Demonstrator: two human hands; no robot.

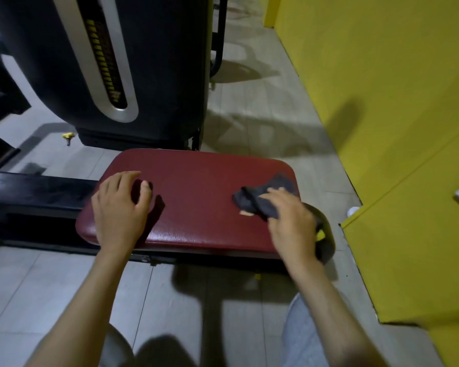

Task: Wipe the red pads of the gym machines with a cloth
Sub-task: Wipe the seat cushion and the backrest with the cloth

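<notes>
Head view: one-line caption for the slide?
Right hand holds a dark grey cloth on the red vinyl pad while the left hand rests on its left end.

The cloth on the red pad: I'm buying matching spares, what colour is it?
The cloth is plain dark grey; head view shows it best.

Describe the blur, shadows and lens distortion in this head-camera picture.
Head view: the right hand and the crumpled dark grey cloth it holds are motion-blurred; the left hand is sharper and throws a hard shadow on the dark red padded seat; its near edge shows a soft sheen; the base of the yellow wall bows from wide-angle distortion.
</notes>
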